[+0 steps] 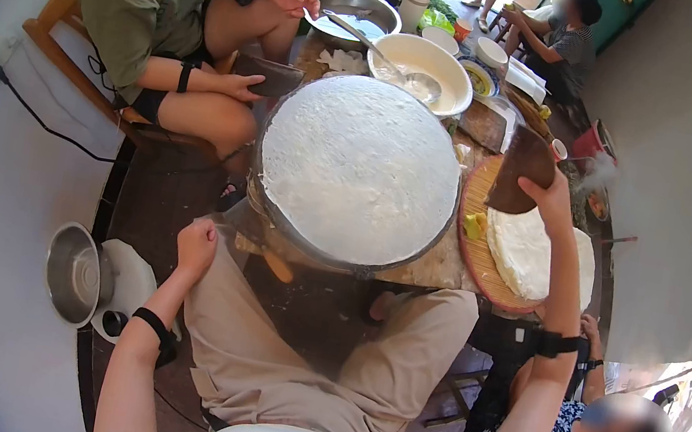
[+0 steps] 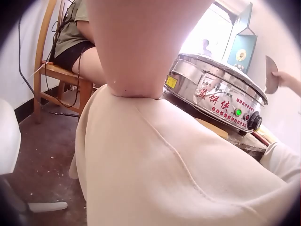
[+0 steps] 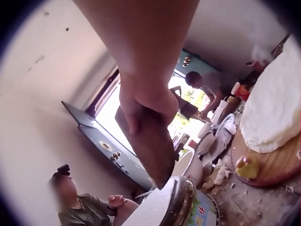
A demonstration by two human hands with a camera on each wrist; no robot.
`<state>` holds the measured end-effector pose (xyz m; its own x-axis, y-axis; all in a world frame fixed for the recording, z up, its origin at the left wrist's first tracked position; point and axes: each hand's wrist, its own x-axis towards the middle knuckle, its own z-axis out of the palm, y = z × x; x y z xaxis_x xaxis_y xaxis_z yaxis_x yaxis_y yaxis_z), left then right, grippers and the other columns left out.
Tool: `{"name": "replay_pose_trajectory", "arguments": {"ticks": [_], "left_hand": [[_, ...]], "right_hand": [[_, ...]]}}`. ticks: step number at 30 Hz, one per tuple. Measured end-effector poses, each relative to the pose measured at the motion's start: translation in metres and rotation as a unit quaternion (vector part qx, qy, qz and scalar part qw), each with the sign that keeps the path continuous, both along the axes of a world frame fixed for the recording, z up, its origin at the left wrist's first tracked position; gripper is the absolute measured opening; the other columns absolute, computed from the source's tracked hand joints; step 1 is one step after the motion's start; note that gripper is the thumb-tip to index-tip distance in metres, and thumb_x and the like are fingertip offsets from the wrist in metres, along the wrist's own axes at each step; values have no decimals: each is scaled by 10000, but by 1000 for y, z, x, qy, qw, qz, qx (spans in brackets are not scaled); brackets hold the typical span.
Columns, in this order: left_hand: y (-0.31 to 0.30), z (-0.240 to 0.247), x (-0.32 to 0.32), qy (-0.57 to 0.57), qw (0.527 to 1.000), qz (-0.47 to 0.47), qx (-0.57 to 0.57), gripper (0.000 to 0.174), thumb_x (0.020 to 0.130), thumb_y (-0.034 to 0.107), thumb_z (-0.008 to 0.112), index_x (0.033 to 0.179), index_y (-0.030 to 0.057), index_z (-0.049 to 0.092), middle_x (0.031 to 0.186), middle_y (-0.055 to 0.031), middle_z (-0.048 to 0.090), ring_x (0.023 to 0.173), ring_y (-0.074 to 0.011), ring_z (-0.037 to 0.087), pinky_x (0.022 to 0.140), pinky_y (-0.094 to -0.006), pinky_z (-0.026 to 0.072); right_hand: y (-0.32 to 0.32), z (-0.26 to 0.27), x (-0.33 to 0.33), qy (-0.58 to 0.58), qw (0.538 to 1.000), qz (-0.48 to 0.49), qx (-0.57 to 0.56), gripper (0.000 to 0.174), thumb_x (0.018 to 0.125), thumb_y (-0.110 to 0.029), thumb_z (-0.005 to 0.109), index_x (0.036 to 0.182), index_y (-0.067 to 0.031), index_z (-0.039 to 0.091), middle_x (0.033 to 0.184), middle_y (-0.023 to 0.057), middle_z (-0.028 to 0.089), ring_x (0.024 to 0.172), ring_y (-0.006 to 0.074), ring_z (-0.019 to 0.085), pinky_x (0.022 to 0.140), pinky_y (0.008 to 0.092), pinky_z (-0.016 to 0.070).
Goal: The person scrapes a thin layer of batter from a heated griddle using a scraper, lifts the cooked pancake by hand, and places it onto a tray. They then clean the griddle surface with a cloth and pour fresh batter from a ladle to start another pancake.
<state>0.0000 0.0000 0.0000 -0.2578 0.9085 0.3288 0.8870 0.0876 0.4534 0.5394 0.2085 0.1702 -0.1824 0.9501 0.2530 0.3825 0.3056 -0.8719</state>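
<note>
My right hand (image 1: 550,199) grips a dark brown, flat scraper (image 1: 524,165), raised beside the right edge of the round electric griddle (image 2: 211,94). In the right wrist view, the scraper's blade points down toward the griddle's rim. A thin white layer of batter (image 1: 362,173) covers the griddle's whole top. My left hand (image 1: 196,245) rests on my left knee, its fingers curled in and holding nothing. The left wrist view shows my wrist against the beige trousers (image 2: 141,155), with the fingers hidden.
Behind the griddle stands a cream basin (image 1: 452,74) of batter with a ladle (image 1: 421,86). Stacked white flatbreads (image 1: 521,253) lie on a round woven tray (image 1: 480,183) at right. Across from me, a seated person (image 1: 138,11) holds another scraper (image 1: 268,77). Someone sits at lower right.
</note>
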Motion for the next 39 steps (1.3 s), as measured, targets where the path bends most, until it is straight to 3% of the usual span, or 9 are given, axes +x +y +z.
{"name": "replay_pose_trajectory", "arguments": {"ticks": [1, 3, 5, 7, 16, 29, 35, 39], "left_hand": [[-3, 1, 3, -2, 1000, -1, -1, 137, 669, 28, 531, 588, 27, 422, 630, -163, 504, 605, -352, 518, 526, -404, 390], [2, -17, 31, -36, 999, -7, -16, 132, 669, 27, 527, 587, 28, 423, 625, -163, 497, 599, -354, 511, 523, -403, 387], [-6, -20, 41, -42, 998, -15, -45, 131, 668, 25, 524, 587, 28, 421, 619, -162, 490, 590, -356, 502, 519, -406, 382], [2, -21, 36, -33, 998, -18, -46, 135, 667, 25, 523, 584, 30, 417, 614, -159, 485, 580, -352, 497, 513, -404, 378], [5, -23, 28, -68, 997, -12, -28, 141, 656, 4, 522, 580, 30, 405, 582, -141, 446, 548, -323, 471, 493, -375, 359], [8, -21, 28, -57, 996, -9, -61, 139, 640, 21, 539, 573, 42, 419, 583, -143, 463, 560, -332, 491, 492, -378, 362], [8, -23, 27, -59, 996, -10, -59, 149, 636, 13, 542, 571, 44, 412, 578, -137, 456, 555, -329, 487, 489, -377, 359], [8, -23, 28, -56, 997, -15, -53, 150, 636, 12, 543, 571, 47, 412, 577, -132, 450, 552, -328, 485, 490, -381, 359]], "right_hand": [[6, 21, -16, -139, 989, 0, 52, 422, 678, -37, 665, 1087, -88, 577, 964, 118, 633, 918, 252, 592, 855, 330, 409], [19, 61, -47, -403, 896, -27, 184, 221, 667, -25, 633, 886, -46, 619, 784, 152, 632, 769, 289, 617, 709, 356, 473], [45, 60, -68, -516, 824, 5, 233, 117, 676, -26, 601, 792, -41, 593, 728, 163, 603, 758, 315, 605, 689, 390, 465], [85, 46, -90, -548, 788, 41, 276, 26, 708, -26, 551, 727, -43, 545, 707, 144, 593, 775, 337, 593, 679, 427, 450], [172, -2, -164, -557, 775, 150, 256, 169, 751, -35, 534, 865, -107, 637, 822, 108, 638, 861, 289, 608, 762, 387, 464], [209, -41, -193, -589, 751, 159, 253, 161, 790, -89, 525, 865, -138, 659, 860, 90, 646, 882, 266, 621, 759, 363, 492], [206, -44, -188, -611, 740, 152, 238, 229, 758, -4, 506, 895, -118, 650, 855, 79, 654, 883, 250, 617, 782, 349, 474], [204, -49, -176, -623, 723, 146, 261, 188, 763, -26, 513, 865, -119, 641, 835, 76, 653, 850, 243, 626, 762, 346, 479]]}}
